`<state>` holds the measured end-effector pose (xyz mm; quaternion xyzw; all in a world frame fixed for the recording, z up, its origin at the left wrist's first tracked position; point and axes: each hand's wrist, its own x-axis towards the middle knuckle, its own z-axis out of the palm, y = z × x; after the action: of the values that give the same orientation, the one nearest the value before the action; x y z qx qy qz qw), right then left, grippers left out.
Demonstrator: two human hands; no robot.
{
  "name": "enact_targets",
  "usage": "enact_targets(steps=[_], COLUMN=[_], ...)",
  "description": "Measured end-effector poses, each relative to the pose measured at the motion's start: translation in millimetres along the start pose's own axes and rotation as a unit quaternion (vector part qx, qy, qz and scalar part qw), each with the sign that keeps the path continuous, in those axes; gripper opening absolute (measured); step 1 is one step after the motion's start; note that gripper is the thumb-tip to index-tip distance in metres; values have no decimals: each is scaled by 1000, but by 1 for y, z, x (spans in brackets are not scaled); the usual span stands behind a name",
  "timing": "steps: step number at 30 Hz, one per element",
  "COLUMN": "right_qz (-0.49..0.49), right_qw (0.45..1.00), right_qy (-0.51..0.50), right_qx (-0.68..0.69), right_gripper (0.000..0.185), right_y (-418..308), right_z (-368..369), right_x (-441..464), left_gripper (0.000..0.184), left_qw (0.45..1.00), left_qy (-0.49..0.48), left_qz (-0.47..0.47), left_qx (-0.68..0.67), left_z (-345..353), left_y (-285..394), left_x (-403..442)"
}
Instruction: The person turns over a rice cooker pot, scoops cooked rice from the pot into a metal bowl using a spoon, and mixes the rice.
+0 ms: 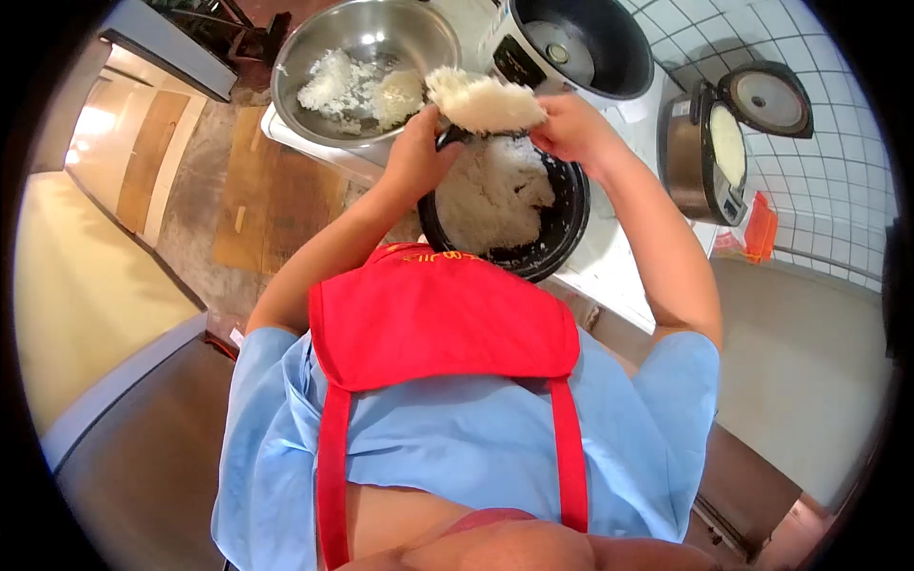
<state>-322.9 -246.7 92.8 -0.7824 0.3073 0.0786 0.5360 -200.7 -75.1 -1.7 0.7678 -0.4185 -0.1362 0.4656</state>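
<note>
A large clump of white cooked rice (487, 103) is held up between my two hands, above a black inner pot (568, 228). My right hand (574, 136) is closed at the clump's right end; any utensil under the rice is hidden. At its lower left end, my left hand (419, 152) is closed with the fingertips against the rice, partly out of sight. More rice (490, 195) fills much of the black pot, with grains stuck to its wall. Left of the clump, a wide steel bowl (295, 81) contains loose rice (338, 86) and a more compact lump.
Behind the pot stands an open rice cooker (514, 62) with a dark interior. Another cooker (687, 157), lid raised, sits by the tiled wall at right with rice inside. An orange-red packet (760, 228) lies near it. Flattened cardboard (276, 195) covers floor at left.
</note>
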Motion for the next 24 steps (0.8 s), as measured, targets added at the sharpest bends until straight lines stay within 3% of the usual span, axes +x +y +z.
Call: enact_targets(steps=[3, 5, 6, 8, 11, 13, 16, 17, 19, 21, 24], right_qz=[-110, -176, -212, -276, -195, -200, -288, -330, -296, -215, -66], right_qw=[992, 968, 944, 877, 865, 859, 861, 856, 887, 911, 926], right_qy=[16, 60, 93, 159, 124, 139, 192, 217, 204, 222, 176], right_qx=[-60, -169, -236, -361, -446, -450, -373, -332, -291, -275, -327], right_gripper=[17, 16, 15, 16, 21, 28, 33, 33, 35, 35, 24], right_y=[-29, -47, -46, -35, -47, -52, -33, -23, -13, 3, 37], right_z=[11, 27, 36, 56, 71, 68, 58, 51, 40, 36, 34], right_x=[46, 78, 100, 137, 138, 124, 95, 80, 34, -17, -59], left_gripper=[25, 20, 18, 15, 17, 18, 25, 40, 48, 60, 63], left_qw=[998, 979, 960, 951, 943, 930, 943, 956, 981, 993, 988], left_qy=[-3, 15, 21, 8, -54, -112, -26, -42, -30, -40, -134], left_qz=[62, 186, 245, 259, 268, 286, 320, 281, 187, 108, -17], left_qx=[-5, 84, 129, 166, 192, 203, 90, 80, 43, 5, -80], left_z=[-1, 0, 1, -2, -3, -5, -10, -16, -18, -18, -12], left_y=[-5, -9, -9, -5, -5, -6, -8, -5, -10, -20, -28], left_x=[-2, 0, 2, 1, 1, 2, 0, -5, -17, -25, -24])
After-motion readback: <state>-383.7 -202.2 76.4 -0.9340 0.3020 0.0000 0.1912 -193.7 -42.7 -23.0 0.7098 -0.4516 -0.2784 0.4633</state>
